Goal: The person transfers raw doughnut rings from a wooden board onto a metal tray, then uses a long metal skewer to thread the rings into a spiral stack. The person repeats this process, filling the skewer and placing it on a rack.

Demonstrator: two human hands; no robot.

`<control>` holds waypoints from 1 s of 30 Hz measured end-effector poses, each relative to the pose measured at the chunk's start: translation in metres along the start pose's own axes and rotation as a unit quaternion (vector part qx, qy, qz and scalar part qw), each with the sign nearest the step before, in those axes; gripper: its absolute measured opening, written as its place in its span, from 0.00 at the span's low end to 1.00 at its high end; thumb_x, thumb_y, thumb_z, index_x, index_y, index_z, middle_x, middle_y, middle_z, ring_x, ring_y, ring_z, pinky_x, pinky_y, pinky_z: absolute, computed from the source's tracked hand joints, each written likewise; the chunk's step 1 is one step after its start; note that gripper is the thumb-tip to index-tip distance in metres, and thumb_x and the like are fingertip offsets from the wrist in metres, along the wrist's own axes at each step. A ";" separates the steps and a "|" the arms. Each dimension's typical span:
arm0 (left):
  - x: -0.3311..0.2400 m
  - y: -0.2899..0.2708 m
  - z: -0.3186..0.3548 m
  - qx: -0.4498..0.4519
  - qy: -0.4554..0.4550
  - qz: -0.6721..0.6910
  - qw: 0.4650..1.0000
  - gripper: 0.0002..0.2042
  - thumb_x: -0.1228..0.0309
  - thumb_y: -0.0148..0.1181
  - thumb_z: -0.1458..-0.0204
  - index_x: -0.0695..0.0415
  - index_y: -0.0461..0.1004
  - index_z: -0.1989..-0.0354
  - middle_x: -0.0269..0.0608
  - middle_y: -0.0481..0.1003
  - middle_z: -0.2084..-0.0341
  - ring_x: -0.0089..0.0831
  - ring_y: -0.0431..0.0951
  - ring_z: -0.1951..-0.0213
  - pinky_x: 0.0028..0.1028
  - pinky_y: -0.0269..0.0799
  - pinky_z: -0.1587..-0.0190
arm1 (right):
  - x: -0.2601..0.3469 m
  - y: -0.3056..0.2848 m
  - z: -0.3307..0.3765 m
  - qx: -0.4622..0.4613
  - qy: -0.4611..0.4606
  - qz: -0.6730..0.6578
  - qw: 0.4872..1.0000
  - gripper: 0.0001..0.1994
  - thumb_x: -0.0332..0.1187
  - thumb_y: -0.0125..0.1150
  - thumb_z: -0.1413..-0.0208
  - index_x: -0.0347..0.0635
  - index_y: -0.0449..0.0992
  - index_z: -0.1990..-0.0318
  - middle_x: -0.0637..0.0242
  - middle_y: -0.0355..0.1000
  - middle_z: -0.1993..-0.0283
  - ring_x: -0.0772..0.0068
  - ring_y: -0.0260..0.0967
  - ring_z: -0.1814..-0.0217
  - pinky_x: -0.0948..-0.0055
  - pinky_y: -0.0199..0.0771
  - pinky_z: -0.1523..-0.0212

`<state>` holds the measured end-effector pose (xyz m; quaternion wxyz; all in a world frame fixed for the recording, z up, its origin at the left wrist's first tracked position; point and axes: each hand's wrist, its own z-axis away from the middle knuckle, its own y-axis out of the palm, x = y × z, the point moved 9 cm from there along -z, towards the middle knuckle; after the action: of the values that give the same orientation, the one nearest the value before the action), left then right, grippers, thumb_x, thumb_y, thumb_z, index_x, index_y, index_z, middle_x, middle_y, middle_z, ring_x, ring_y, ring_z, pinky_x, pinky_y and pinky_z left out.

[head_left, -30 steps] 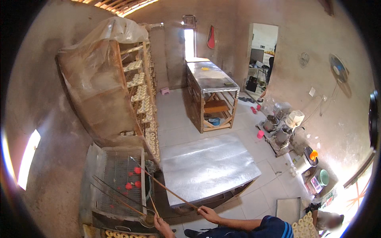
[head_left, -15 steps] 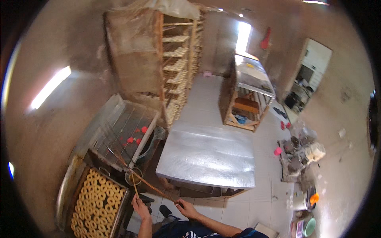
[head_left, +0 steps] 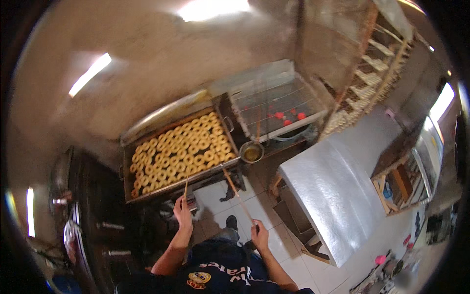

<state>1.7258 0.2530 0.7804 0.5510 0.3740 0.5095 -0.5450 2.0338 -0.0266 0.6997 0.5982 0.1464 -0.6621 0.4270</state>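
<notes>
Rings lie in the wide pan

The left hand is closed around the left stick, the right hand around the right stick. Both sticks point to the pan's near side; their length perhaps keeps the hands away from heat.

one left hand and one right hand are gripping two sticks, one each. dozens of rings are filling one pan. three larger red lumps are lying in one wire-covered trough. two metal-topped tables are standing.
</notes>
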 end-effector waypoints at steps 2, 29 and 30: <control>-0.010 -0.011 -0.006 -0.011 0.014 -0.027 0.999 0.14 0.66 0.56 0.22 0.60 0.81 0.40 0.27 0.74 0.66 0.21 0.68 0.69 0.29 0.66 0.65 | -0.006 -0.008 0.002 -0.017 0.006 0.048 0.999 0.17 0.33 0.62 0.31 0.46 0.80 0.38 0.48 0.84 0.57 0.43 0.85 0.57 0.54 0.83 0.55; -0.050 0.280 -0.283 0.353 0.236 -0.438 0.792 0.11 0.64 0.70 0.42 0.60 0.87 0.62 0.54 0.85 0.68 0.54 0.87 0.64 0.48 0.83 0.58 | 0.446 -0.078 -0.279 0.102 -0.188 0.703 0.678 0.17 0.27 0.63 0.37 0.61 0.90 0.47 0.66 0.77 0.65 0.57 0.79 0.59 0.53 0.77 0.59; -0.041 0.295 -0.292 0.373 0.229 -0.456 0.775 0.12 0.64 0.70 0.43 0.62 0.86 0.64 0.54 0.85 0.69 0.55 0.86 0.64 0.48 0.82 0.57 | 0.435 -0.072 -0.289 0.120 -0.177 0.707 0.675 0.17 0.27 0.63 0.37 0.61 0.90 0.47 0.66 0.78 0.64 0.57 0.79 0.58 0.53 0.76 0.58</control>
<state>1.9748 0.5821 0.7195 -0.0779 0.3876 0.4885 -0.7779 2.1722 0.2830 1.1036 -0.0329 -0.2222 -0.6048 0.7640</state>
